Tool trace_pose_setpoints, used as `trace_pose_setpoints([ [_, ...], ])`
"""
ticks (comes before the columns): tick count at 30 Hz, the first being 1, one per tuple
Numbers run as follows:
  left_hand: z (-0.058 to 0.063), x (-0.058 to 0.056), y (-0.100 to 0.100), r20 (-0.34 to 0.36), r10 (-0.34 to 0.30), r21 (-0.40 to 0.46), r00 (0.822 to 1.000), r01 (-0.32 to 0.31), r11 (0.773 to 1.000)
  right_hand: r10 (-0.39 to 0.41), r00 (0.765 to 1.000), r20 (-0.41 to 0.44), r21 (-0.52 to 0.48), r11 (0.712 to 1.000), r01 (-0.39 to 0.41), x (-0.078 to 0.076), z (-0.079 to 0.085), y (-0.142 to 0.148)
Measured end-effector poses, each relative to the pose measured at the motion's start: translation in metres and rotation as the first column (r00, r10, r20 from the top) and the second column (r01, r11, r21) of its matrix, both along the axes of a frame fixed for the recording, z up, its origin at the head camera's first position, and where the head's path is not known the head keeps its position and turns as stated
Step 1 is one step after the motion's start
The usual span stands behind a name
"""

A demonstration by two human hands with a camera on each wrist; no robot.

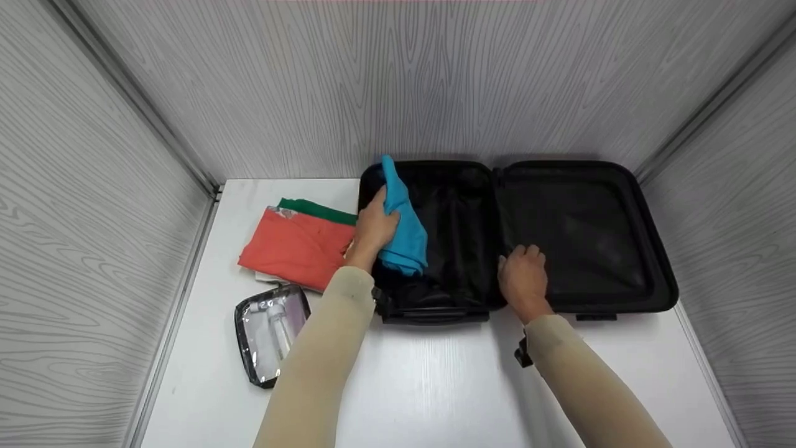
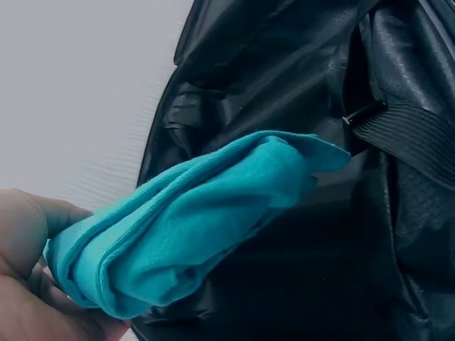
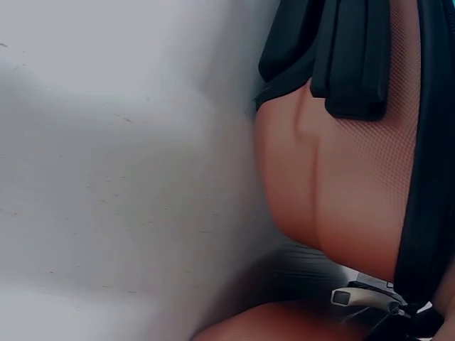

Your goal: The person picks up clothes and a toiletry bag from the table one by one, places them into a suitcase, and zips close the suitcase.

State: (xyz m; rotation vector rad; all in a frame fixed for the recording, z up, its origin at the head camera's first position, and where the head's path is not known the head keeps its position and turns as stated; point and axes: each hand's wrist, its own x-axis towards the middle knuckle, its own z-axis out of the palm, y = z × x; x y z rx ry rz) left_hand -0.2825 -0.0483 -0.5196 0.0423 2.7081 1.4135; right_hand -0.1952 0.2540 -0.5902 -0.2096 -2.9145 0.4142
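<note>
A folded turquoise garment is gripped between the thumb and fingers of my left hand, above the left half of an open black-lined suitcase. In the left wrist view the garment shows its rolled folds over the dark lining. My right hand lies at the front of the suitcase where the halves meet, its fingers bent over the rim of the right half. Only a sliver of that hand enters the right wrist view, beside the suitcase's orange-brown outer shell.
Left of the suitcase lie an orange folded garment and a green one. A clear black-edged pouch with bottles sits nearer me. The white table meets grey wood-patterned panels at the back and sides.
</note>
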Motion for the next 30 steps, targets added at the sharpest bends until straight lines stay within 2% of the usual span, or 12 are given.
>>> trace_pose_setpoints([
  [6,-0.014,-0.006,0.0,0.025,-0.035,0.094,0.999,0.033,0.995,-0.009,1.0,-0.027,-0.008,1.0,0.009,0.002,-0.003,-0.001],
  [12,-0.033,-0.007,-0.007,0.053,-0.04,0.015,0.998,0.039,0.999,0.02,0.998,-0.055,0.009,1.0,-0.02,0.001,-0.006,-0.002],
  [14,-0.036,-0.006,-0.009,0.055,-0.053,0.009,0.997,0.053,0.999,0.04,0.997,-0.06,0.031,0.999,-0.038,0.002,-0.007,-0.002],
  [18,-0.035,-0.007,-0.007,0.051,-0.085,0.089,0.995,0.08,0.993,0.056,0.996,-0.073,0.064,0.997,-0.052,0.002,-0.006,-0.001],
  [20,-0.036,-0.006,-0.005,0.053,-0.07,0.094,0.996,0.064,0.994,0.051,0.996,-0.07,0.054,0.997,-0.047,0.003,-0.005,0.0],
  [23,-0.04,-0.003,-0.002,0.09,0.002,-0.013,0.996,-0.001,1.0,0.052,0.997,-0.054,0.035,0.998,-0.05,0.003,-0.006,0.0],
  [25,-0.043,0.0,0.0,0.119,0.045,-0.111,0.992,-0.032,0.993,0.053,0.998,-0.044,0.028,0.998,-0.052,0.002,-0.006,0.001],
  [27,-0.046,0.003,0.001,0.154,0.057,-0.178,0.986,-0.029,0.984,0.05,0.998,-0.043,0.026,0.998,-0.049,0.002,-0.006,0.001],
  [30,-0.049,0.01,0.005,0.199,0.037,-0.22,0.979,0.008,0.975,0.039,0.998,-0.053,0.025,0.999,-0.038,0.002,-0.006,0.002],
])
